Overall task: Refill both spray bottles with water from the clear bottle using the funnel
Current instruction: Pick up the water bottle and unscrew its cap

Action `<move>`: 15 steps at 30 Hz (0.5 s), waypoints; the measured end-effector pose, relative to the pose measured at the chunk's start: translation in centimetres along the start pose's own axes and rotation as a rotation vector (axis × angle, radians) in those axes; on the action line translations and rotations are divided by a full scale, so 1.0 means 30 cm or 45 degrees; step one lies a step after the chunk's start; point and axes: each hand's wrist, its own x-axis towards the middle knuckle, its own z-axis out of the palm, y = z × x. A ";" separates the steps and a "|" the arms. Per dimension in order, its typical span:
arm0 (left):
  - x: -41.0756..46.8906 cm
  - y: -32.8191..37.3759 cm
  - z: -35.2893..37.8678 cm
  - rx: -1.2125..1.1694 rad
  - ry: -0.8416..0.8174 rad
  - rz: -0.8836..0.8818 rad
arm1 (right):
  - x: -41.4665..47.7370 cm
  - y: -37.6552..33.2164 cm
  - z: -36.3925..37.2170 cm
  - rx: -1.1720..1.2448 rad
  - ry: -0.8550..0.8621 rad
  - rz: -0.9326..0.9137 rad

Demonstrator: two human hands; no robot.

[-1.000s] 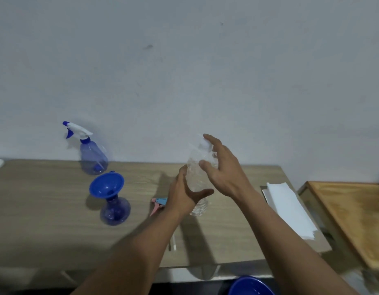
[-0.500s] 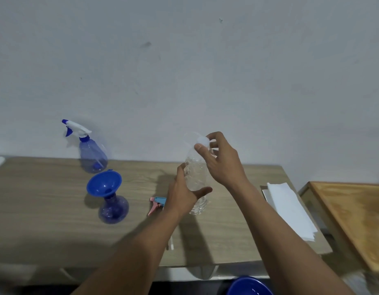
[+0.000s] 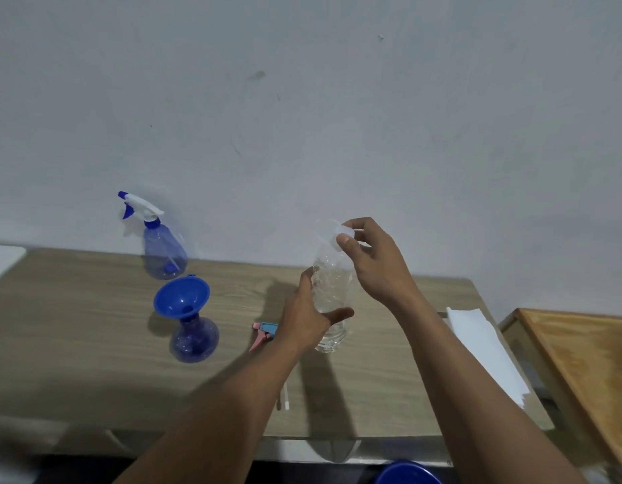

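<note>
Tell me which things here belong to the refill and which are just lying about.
Job: clear bottle in the left hand; its cap, pinched by the right hand; funnel seated in the open spray bottle; assembled spray bottle; loose trigger head.
Lying about: white paper; wooden stand; blue rim at bottom edge.

Glossy plastic clear bottle (image 3: 332,288), wood-grain table (image 3: 75,326)

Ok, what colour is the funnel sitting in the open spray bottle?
The funnel is solid bright blue, clearest in the head view.
</note>
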 end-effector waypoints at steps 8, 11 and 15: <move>0.000 0.000 0.001 -0.007 -0.010 0.010 | 0.005 0.010 -0.002 -0.014 -0.013 -0.012; 0.000 0.001 0.004 -0.017 -0.014 0.020 | 0.003 0.013 -0.004 -0.011 -0.014 -0.020; 0.004 -0.002 0.007 -0.008 -0.012 0.018 | -0.003 0.020 0.005 0.018 0.040 -0.005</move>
